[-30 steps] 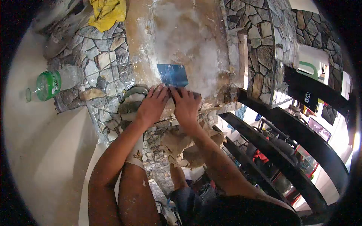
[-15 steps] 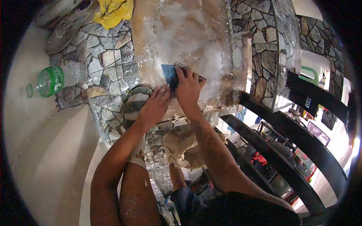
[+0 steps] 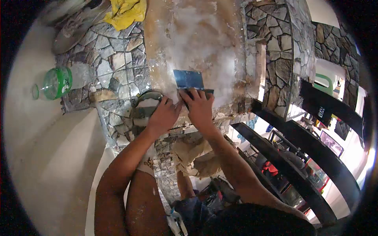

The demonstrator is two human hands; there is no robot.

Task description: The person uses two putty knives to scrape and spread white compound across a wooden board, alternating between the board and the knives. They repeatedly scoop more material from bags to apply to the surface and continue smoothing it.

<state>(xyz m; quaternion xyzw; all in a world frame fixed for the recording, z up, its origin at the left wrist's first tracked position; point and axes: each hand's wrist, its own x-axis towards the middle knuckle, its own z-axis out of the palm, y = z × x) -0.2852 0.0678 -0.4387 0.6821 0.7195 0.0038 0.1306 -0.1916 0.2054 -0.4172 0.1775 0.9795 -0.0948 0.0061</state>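
now | right hand (image 3: pixel 201 110) clenched on blue scraper (image 3: pixel 189 80), handle hidden | left hand (image 3: pixel 164 115) grip unclear

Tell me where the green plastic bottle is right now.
In the head view the green bottle lies on its side at far left, at the edge of the stone-patterned tiles, well left of both hands and the blue scraper.

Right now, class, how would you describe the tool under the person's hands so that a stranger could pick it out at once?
Find the broad pale plaster-smeared strip running between the stone-patterned tiles. Low on it, just above the right hand and beside the left hand, lies a flat rectangular blue scraper blade. It is the only smooth, shiny blue thing among rough grey and brown surfaces.
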